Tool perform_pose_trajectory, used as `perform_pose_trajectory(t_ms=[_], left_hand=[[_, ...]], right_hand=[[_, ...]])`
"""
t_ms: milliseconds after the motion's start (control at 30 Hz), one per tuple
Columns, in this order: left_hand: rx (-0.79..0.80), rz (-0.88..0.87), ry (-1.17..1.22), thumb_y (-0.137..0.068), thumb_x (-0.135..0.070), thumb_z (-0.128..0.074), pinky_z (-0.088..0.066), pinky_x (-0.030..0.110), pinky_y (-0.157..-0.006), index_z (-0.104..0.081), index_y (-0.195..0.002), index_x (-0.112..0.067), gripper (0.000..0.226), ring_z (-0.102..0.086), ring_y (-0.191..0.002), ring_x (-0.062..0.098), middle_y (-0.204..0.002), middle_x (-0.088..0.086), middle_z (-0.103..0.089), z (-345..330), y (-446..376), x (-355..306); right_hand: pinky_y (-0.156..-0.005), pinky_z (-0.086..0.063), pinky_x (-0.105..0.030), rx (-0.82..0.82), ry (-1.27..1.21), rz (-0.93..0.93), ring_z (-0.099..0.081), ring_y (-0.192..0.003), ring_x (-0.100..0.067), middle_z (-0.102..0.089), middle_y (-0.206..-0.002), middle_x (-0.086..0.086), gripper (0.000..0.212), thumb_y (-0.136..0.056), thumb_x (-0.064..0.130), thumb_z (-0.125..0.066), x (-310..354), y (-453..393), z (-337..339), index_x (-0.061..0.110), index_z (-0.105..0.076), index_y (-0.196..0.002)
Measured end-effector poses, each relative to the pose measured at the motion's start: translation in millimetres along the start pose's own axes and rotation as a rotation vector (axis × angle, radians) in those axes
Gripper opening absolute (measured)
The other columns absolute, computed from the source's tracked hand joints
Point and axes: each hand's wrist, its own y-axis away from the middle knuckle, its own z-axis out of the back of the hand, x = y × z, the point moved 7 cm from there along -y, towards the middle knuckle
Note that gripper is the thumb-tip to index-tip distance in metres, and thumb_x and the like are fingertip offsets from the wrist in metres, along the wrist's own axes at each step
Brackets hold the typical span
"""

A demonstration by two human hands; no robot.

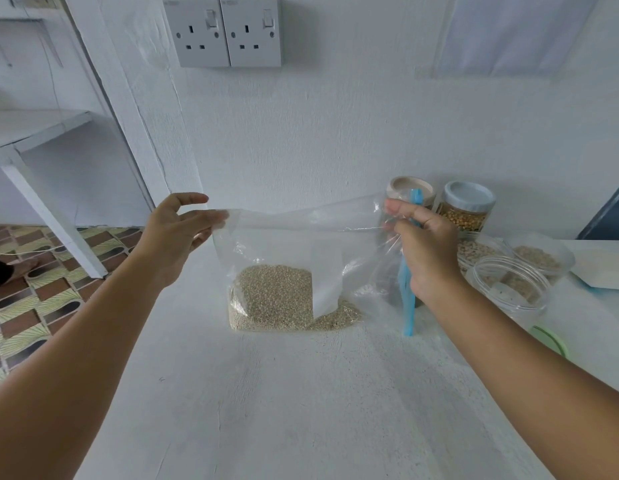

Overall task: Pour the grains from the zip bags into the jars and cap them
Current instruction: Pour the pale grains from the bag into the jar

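Head view: I see a clear zip bag [294,258] standing on the white counter [266,393], its lower part filled with pale grains [277,296], held up by both top corners. My left hand [178,233] pinches the bag's left top edge between thumb and fingers, and my right hand [422,244] grasps the right top corner together with a blue clip [408,306]. Just right of the bag stands an open clear jar [509,282], with two capped jars [469,209] behind it against the wall.

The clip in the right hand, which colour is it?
Light blue; the head view shows the clip in the right hand.
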Motion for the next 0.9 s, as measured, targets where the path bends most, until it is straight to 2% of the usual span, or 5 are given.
perform_pose_trajectory(t_ms=[200, 367, 500, 600, 900], left_hand=[[0.088, -0.044, -0.091, -0.095, -0.017, -0.073, -0.041, 0.038, -0.109, -0.074, -0.103, -0.031, 0.016, -0.063, -0.102, 0.015, -0.097, 0.005, -0.066, 2.1, 8.5, 1.9], [0.16, -0.003, 0.02, -0.096, -0.011, -0.065, -0.035, 0.044, -0.117, -0.071, -0.091, -0.025, 0.016, -0.059, -0.105, 0.013, -0.103, -0.007, -0.069, 8.8, 21.8, 19.9], [0.023, 0.0, 0.044, -0.101, -0.019, -0.066, -0.048, 0.043, -0.109, -0.069, -0.11, -0.024, 0.011, -0.069, -0.099, 0.02, -0.099, 0.001, -0.075, 16.7, 17.6, 21.1], [-0.025, -0.044, -0.065, -0.098, -0.028, -0.072, -0.052, 0.039, -0.102, -0.059, -0.125, -0.015, 0.033, -0.075, -0.099, 0.022, -0.105, 0.006, -0.08, 10.1, 10.1, 10.3], [0.049, -0.081, -0.181, -0.084, -0.01, -0.085, -0.051, 0.032, -0.093, -0.06, -0.107, -0.018, 0.036, -0.073, -0.082, 0.018, -0.087, 0.008, -0.079, -5.1, 1.4, -4.6]], right_hand=[[-0.075, -0.053, -0.016, 0.011, -0.001, -0.006, -0.071, -0.086, -0.008, -0.077, -0.111, 0.01, 0.037, -0.095, -0.005, -0.057, -2.8, -2.8, 0.0, 0.02, -0.08, -0.11], [-0.076, -0.053, -0.016, 0.013, -0.004, -0.001, -0.072, -0.087, -0.008, -0.078, -0.11, 0.01, 0.037, -0.094, -0.004, -0.058, -3.5, -3.6, 0.1, 0.022, -0.08, -0.109], [-0.079, -0.054, -0.016, 0.014, -0.008, 0.0, -0.072, -0.087, -0.007, -0.078, -0.111, 0.01, 0.038, -0.094, -0.005, -0.058, -1.8, -2.3, -1.5, 0.025, -0.08, -0.106], [-0.079, -0.054, -0.016, 0.017, -0.006, -0.001, -0.072, -0.087, -0.006, -0.077, -0.111, 0.011, 0.038, -0.094, -0.005, -0.058, -1.5, -2.8, -1.5, 0.022, -0.08, -0.108], [-0.079, -0.056, -0.018, 0.021, -0.004, 0.002, -0.071, -0.084, -0.006, -0.078, -0.108, 0.009, 0.04, -0.093, -0.006, -0.057, -1.3, -1.5, -2.1, 0.026, -0.079, -0.103]])
